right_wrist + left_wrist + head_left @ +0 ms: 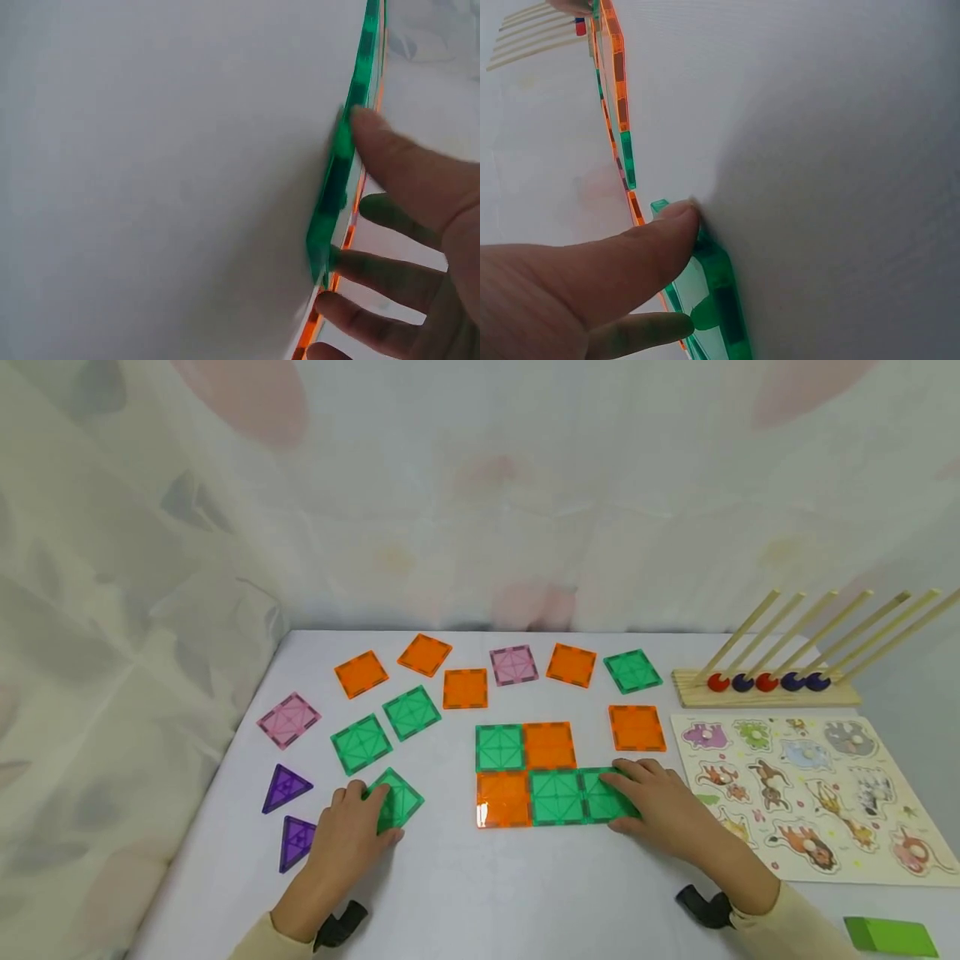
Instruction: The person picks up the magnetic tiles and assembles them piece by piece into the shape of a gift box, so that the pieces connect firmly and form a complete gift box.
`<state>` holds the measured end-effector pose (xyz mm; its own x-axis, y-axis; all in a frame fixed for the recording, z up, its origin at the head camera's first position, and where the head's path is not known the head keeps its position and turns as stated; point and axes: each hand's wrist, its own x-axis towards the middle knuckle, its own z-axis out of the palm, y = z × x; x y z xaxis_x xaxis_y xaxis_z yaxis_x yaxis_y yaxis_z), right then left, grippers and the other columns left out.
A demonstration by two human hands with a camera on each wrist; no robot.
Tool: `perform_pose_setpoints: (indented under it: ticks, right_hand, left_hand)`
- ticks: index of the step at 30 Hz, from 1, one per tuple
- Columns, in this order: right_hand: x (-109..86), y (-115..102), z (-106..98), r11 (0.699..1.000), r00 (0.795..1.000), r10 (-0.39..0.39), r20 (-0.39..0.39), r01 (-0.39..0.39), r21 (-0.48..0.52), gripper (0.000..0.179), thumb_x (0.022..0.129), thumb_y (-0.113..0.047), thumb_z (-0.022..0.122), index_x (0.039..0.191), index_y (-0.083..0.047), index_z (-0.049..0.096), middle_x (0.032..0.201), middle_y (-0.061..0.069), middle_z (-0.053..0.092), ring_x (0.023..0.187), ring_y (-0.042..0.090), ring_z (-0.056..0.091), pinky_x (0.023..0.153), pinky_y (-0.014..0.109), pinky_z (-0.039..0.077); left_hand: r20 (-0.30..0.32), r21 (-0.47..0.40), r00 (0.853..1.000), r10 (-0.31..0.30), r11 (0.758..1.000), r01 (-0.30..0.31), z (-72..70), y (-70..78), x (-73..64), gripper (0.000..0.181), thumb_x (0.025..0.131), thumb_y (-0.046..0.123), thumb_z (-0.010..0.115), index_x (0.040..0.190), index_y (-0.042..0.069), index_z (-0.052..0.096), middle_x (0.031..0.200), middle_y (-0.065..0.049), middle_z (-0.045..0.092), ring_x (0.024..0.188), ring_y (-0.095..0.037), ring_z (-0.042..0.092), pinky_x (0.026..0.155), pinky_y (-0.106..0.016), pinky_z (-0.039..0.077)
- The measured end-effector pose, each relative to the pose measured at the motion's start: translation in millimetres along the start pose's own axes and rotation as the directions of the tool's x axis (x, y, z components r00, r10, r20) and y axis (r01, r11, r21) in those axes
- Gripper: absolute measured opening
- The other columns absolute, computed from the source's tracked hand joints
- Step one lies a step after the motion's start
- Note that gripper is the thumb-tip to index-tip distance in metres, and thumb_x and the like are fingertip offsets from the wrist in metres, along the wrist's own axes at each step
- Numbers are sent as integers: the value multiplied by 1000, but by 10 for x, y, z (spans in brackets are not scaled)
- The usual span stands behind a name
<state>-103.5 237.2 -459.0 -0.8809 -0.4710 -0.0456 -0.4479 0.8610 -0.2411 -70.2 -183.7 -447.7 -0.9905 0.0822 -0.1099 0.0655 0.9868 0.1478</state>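
My left hand (351,827) holds a translucent green square tile (402,799) on the left part of the white table, thumb (676,225) at its near edge. The right hand (658,806) grips another green tile (597,797), thumb (379,139) on the near edge and fingers spread over the far side. That tile lies against a green tile (556,797) in the lower row of a flat block. An orange tile (503,799) begins this row; a green tile (499,747) and an orange tile (548,745) form the row above.
Loose tiles lie around, including a pink tile (288,720), a green tile (362,744), an orange tile (637,727) and a purple triangle (286,788). At right are a wooden rack (765,696) with upright sticks, an animal puzzle board (817,868) and a green block (896,937).
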Motion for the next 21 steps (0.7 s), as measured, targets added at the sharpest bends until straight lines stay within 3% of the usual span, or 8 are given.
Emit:
perform_pose_setpoints:
  ticks: [7,10,17,21]
  right_hand:
    - [205,294,-228,996,995,89,-46,-89,14,46,92,-29,64,130,-4,58,138,24,51,125,45,45,98,63,40]
    - [299,446,-287,994,994,106,-12,-106,5,43,95,-24,59,132,-2,57,142,27,45,129,49,41,100,66,37]
    - [457,652,-237,992,993,119,20,-119,36,49,90,-25,67,134,-7,56,148,27,36,133,49,34,102,66,34]
    - [514,712,-251,988,988,133,76,-139,72,56,88,-28,70,137,-8,53,148,29,35,134,48,34,105,62,35]
  left_hand:
    - [-9,-1,1000,7,1000,-7,1,14,-2,65,75,35,81,127,3,58,119,-27,54,105,-42,52,78,-55,51]
    - [-13,-5,1000,7,1000,-7,-8,9,-15,66,75,35,81,127,3,58,119,-27,54,104,-42,52,78,-54,51]
    - [-21,-14,1000,16,1000,-16,19,-16,1,66,75,34,81,128,2,58,119,-28,53,105,-44,52,77,-55,51]
    - [-15,-13,1000,12,1000,-13,36,-17,-11,66,75,35,81,128,2,58,119,-28,54,105,-44,53,76,-55,52]
